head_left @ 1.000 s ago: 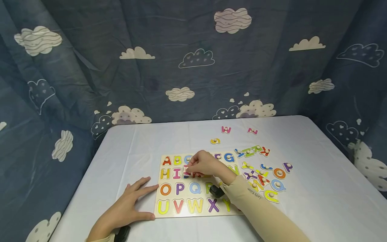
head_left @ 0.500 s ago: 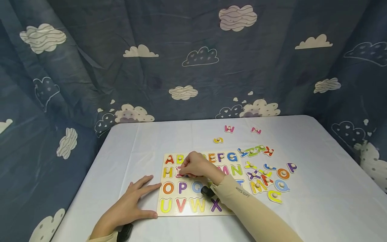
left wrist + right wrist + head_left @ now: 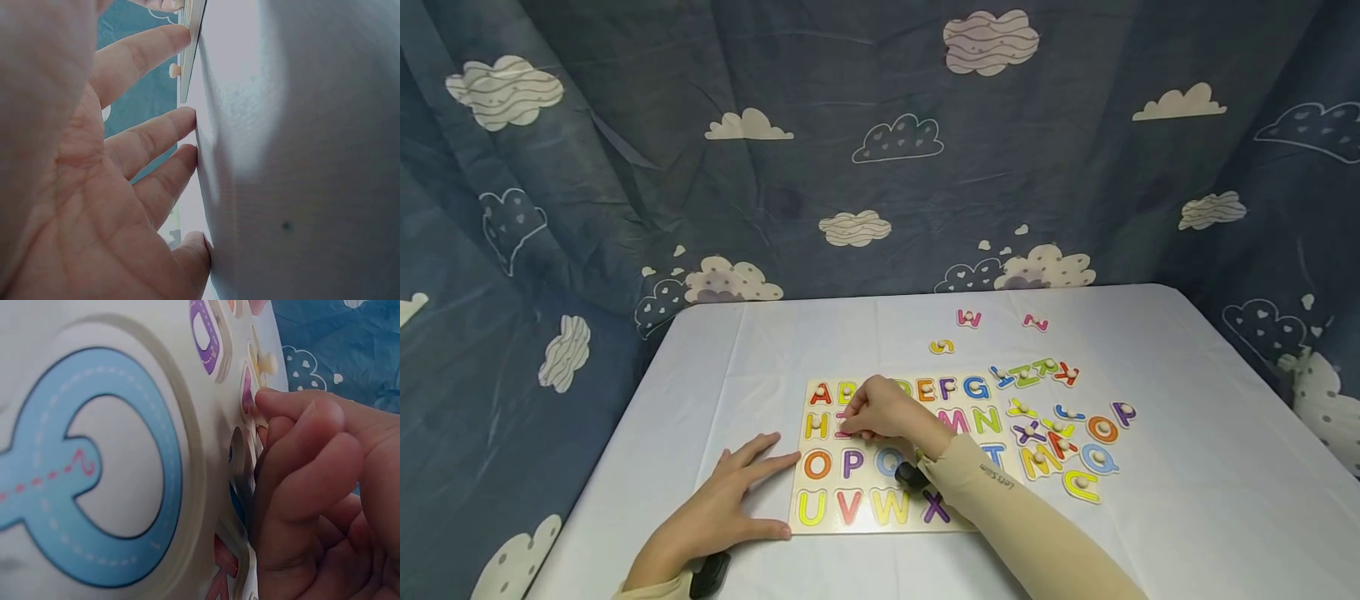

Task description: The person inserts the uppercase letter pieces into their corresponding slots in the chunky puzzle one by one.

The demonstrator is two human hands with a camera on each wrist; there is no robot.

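Observation:
On the white table lies a pale alphabet puzzle board (image 3: 870,467) with rows of coloured letter recesses. My right hand (image 3: 891,412) is over its second row, thumb and finger pinching a pink letter I piece (image 3: 247,394) at the I recess, just right of the yellow H (image 3: 816,427). The hand hides most of that piece and the neighbouring recesses. Knobbed pieces such as the red A (image 3: 820,394) and orange E (image 3: 926,389) sit in the board. My left hand (image 3: 718,504) is spread on the table, forefinger and thumb tips at the board's left edge.
Loose knobbed letters lie right of the board, among them an orange O (image 3: 1102,430), a blue Q (image 3: 1099,459) and a purple P (image 3: 1123,415). Behind the board are a yellow S (image 3: 942,347) and two pink letters, one a W-like piece (image 3: 968,319). A cloud-print curtain (image 3: 775,192) stands behind the table.
My right hand has moved left along the second row with the pink I, from beside the I recess onto it. The left hand stays at the board's edge. The head view has shifted slightly.

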